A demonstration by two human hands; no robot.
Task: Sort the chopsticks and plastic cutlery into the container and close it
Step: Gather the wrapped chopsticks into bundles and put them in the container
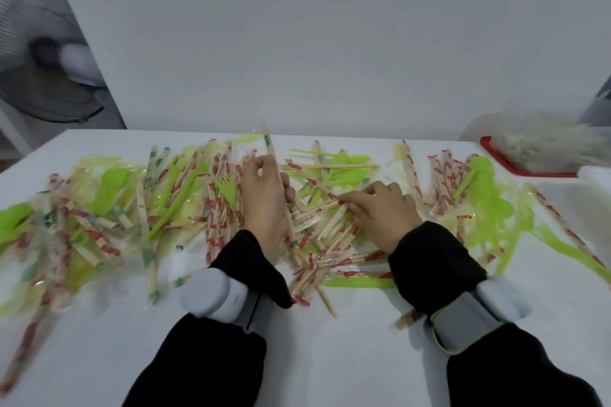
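Observation:
A wide heap of wrapped wooden chopsticks (218, 208) and green plastic cutlery (489, 205) covers the white table (330, 357). My left hand (264, 198) is closed around a wrapped chopstick (272, 155) that sticks up and away from me. My right hand (380, 208) rests on the pile just to the right, its fingertips pinching the end of another wrapped chopstick (317, 182). A clear container (545, 145) on a red lid or base stands at the far right edge; its contents are blurred.
A standing fan (43, 53) sits beyond the table's left corner. A white wall runs behind the table. A white box edge (595, 175) lies next to the container. The table's near strip holds only a few stray chopsticks.

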